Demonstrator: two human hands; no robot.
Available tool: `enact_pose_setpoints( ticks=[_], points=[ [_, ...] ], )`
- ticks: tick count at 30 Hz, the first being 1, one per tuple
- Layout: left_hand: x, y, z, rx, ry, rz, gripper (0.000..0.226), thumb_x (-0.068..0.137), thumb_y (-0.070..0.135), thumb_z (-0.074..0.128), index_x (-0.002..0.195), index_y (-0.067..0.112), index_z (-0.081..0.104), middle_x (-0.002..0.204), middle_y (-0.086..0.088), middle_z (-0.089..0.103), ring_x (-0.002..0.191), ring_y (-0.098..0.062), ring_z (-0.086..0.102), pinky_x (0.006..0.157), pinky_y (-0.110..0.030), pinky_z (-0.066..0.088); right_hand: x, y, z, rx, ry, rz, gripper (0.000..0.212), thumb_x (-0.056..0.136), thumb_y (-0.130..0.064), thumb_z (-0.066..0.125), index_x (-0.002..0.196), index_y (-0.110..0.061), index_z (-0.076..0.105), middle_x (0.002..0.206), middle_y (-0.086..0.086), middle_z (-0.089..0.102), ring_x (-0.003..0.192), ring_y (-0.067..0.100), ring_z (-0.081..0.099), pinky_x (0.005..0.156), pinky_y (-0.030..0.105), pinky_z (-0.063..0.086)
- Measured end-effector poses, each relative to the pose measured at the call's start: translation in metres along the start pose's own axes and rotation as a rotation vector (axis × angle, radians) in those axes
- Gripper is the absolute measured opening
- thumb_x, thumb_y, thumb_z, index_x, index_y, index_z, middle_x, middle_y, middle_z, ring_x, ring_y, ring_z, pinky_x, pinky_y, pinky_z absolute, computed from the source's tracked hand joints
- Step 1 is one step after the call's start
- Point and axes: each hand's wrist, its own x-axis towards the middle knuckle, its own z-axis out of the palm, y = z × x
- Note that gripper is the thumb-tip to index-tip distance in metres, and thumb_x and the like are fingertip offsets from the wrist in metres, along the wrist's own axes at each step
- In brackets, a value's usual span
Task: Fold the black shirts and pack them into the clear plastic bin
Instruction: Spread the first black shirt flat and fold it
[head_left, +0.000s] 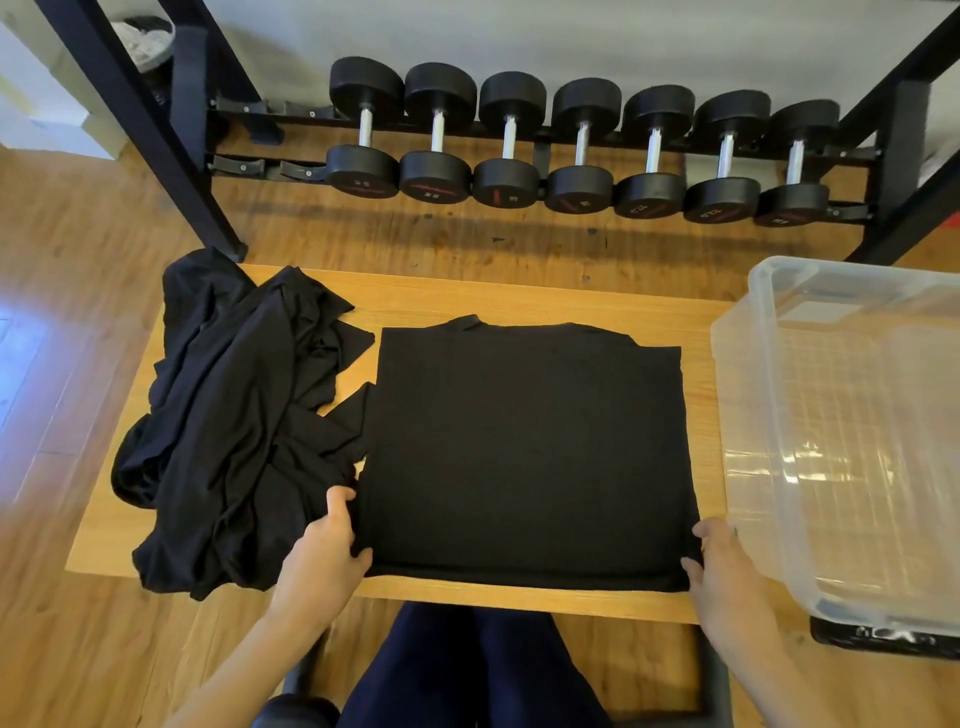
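Black cotton lies squared off in the middle of the wooden table (519, 296), a partly folded shirt (524, 452) with its collar pointing away from the person and its sleeves already tucked in, so what remains looks like one or two crosswise folds to bring it down to bin size. Both hands sit at the near corners, and I'd say that is why the cloth is so flat: the left hand (327, 551) pinches the near left corner with thumb on top and fingers curled under the hem, and the right hand (719, 564) grips the near right corner the same way, thumb over the edge, ready to lift the hem and carry it toward the collar. To the left, touching that shirt's side, a heap of unfolded black shirts (234, 431) spills over the table's far and near edges, kept within easy reach of the left hand for the next round. On the right, the clear plastic bin (769, 322) stands just beside the shirt, overhanging the table's right end, its mouth open and tilted toward the work; through its walls I see nothing inside yet, so the packing has not begun
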Motion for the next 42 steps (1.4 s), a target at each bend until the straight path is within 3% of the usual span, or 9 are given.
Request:
enact_pose_setpoints(
  ticks=[5,9,13,18,27,32,36,40,42],
  points=[
    [0.009,0.015,-0.021,0.314,0.020,0.056,0.064,0.091,0.043,0.061,0.141,0.023,0.027,0.084,0.008,0.064,0.075,-0.009,0.064,0.062,-0.022,0.051,0.009,-0.023,-0.018,-0.106,0.141,-0.162,0.046,0.092,-0.023,0.063,0.134,-0.014,0.046,0.128,0.009,0.053,0.111,0.022,0.060,0.084,0.032,0.054],
    [0.054,0.041,-0.056,0.052,0.170,0.231,0.033,0.092,0.031,0.063,0.123,0.024,0.055,0.079,0.010,0.063,0.074,-0.009,0.063,0.068,-0.033,0.053,0.055,-0.061,-0.037,0.113,0.235,-0.294,0.037,0.096,-0.020,0.057,0.132,-0.014,0.051,0.133,0.008,0.049,0.119,0.024,0.054,0.093,0.038,0.051],
    [0.119,0.063,-0.064,-0.196,0.238,0.336,0.028,0.098,0.016,0.053,0.124,0.022,0.061,0.118,0.002,0.061,0.111,-0.016,0.060,0.095,-0.039,0.050,0.113,-0.097,-0.049,0.137,0.321,-0.372,0.029,0.098,-0.012,0.051,0.126,-0.007,0.057,0.129,0.008,0.053,0.116,0.025,0.055,0.100,0.039,0.047],
    [0.168,0.078,-0.060,-0.066,0.257,0.312,0.045,0.099,0.013,0.049,0.144,0.013,0.044,0.143,-0.008,0.043,0.127,-0.025,0.047,0.105,-0.037,0.041,0.154,-0.120,-0.058,0.004,0.279,-0.301,0.034,0.099,-0.009,0.049,0.133,-0.005,0.053,0.137,0.011,0.047,0.121,0.029,0.051,0.096,0.039,0.046],
    [0.184,0.080,-0.062,-0.089,0.256,0.272,0.036,0.089,0.020,0.069,0.121,0.007,0.059,0.114,-0.007,0.052,0.100,-0.017,0.053,0.090,-0.030,0.044,0.174,-0.111,-0.059,-0.083,0.305,-0.232,0.024,0.096,-0.016,0.057,0.118,-0.005,0.061,0.119,0.014,0.052,0.098,0.032,0.059,0.081,0.041,0.051],
    [0.180,0.083,-0.067,-0.161,0.222,0.189,0.025,0.085,0.024,0.074,0.102,0.016,0.058,0.095,-0.002,0.057,0.078,-0.022,0.057,0.080,-0.043,0.054,0.172,-0.112,-0.061,-0.080,0.299,-0.234,0.021,0.098,-0.016,0.052,0.113,-0.003,0.058,0.117,0.014,0.051,0.092,0.032,0.059,0.074,0.040,0.048],
    [0.174,0.083,-0.074,-0.329,0.181,0.145,0.025,0.081,0.022,0.078,0.093,0.012,0.059,0.091,-0.006,0.066,0.085,-0.027,0.066,0.079,-0.041,0.056,0.164,-0.112,-0.063,0.022,0.323,-0.261,0.012,0.097,-0.011,0.050,0.107,-0.006,0.052,0.099,0.014,0.060,0.082,0.030,0.060,0.070,0.042,0.052],
    [0.166,0.081,-0.096,-0.462,0.055,0.117,0.028,0.072,0.024,0.085,0.086,0.010,0.064,0.090,-0.011,0.072,0.091,-0.024,0.069,0.093,-0.038,0.052,0.152,-0.110,-0.072,0.100,0.346,-0.297,0.011,0.094,-0.001,0.050,0.100,-0.006,0.057,0.100,0.013,0.059,0.082,0.030,0.059,0.072,0.045,0.053],
    [0.161,0.081,-0.108,-0.469,0.038,0.136,0.026,0.070,0.024,0.085,0.082,0.012,0.065,0.084,-0.010,0.070,0.085,-0.021,0.067,0.088,-0.035,0.053,0.148,-0.109,-0.079,0.160,0.346,-0.290,0.013,0.094,0.000,0.047,0.097,-0.009,0.056,0.096,0.014,0.059,0.079,0.030,0.062,0.071,0.047,0.055]
  ],
)
